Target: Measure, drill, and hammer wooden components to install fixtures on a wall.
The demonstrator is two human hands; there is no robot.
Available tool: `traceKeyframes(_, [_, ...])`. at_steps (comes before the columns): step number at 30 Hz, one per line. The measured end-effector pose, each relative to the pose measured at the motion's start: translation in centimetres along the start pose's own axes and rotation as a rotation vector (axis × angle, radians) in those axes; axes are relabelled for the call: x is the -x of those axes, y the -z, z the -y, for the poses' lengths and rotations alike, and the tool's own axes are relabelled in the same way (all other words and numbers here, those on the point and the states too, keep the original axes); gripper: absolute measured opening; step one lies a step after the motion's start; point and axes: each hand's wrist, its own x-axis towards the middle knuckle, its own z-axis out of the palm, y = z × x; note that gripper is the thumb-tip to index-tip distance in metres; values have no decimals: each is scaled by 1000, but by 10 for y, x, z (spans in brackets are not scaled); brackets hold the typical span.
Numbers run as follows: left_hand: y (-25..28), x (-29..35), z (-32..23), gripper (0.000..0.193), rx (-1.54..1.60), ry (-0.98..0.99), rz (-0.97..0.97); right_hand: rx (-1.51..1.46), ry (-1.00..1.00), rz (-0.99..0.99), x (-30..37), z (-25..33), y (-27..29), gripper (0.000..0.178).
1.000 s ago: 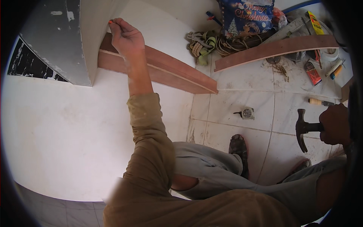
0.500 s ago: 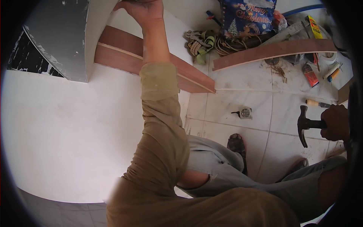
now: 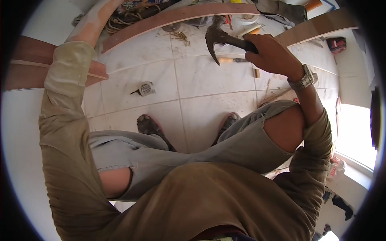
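My right hand [image 3: 271,54] is closed round the handle of a claw hammer [image 3: 216,37], held up over the tiled floor with its head pointing left. My left forearm [image 3: 90,30] reaches up past the top edge at the upper left, and the hand itself is cut off. Beside that forearm are reddish-brown wooden boards [image 3: 30,60]. Below the hammer lies a chisel with a pale wooden handle [image 3: 226,60]. A small tape measure [image 3: 146,88] rests on the tiles in front of my left foot.
A curved wooden strip [image 3: 177,18] spans the far side, with coiled rope [image 3: 120,22] behind it. Another curved board [image 3: 321,25] lies at the far right. A small wood block [image 3: 257,73] sits on the tiles. A white wall [image 3: 20,120] runs along the left.
The view has swung to the right. My left hand, earlier raised beside a grey curved panel, has left the picture. The hammer in my right hand now appears nearer the middle.
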Motion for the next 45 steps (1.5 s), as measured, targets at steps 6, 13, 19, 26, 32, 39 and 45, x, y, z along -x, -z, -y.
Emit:
traceKeyframes(6, [-103,-50,36,16,-117,-223,360,-18,-204,-56,24,-26,-17,30])
traceKeyframes(13, [-74,-74,91,16,171,259,-115,50,-324,-526,47,-4,30,27])
traceKeyframes(19, [-80,-93,144,33,278,297,-197,340,-495,-627,57,-19,140,28])
traceKeyframes(26, [-94,-99,138,8,252,278,-105,651,-645,-627,90,-65,190,34])
traceKeyframes(32, [-78,-76,131,6,283,351,-70,664,-651,-641,90,-57,184,35])
traceKeyframes(39, [-74,-69,138,11,268,390,-34,684,-647,-627,89,-58,181,34])
traceKeyframes(45, [-82,-69,135,15,257,358,-186,686,-652,-631,85,-48,177,35])
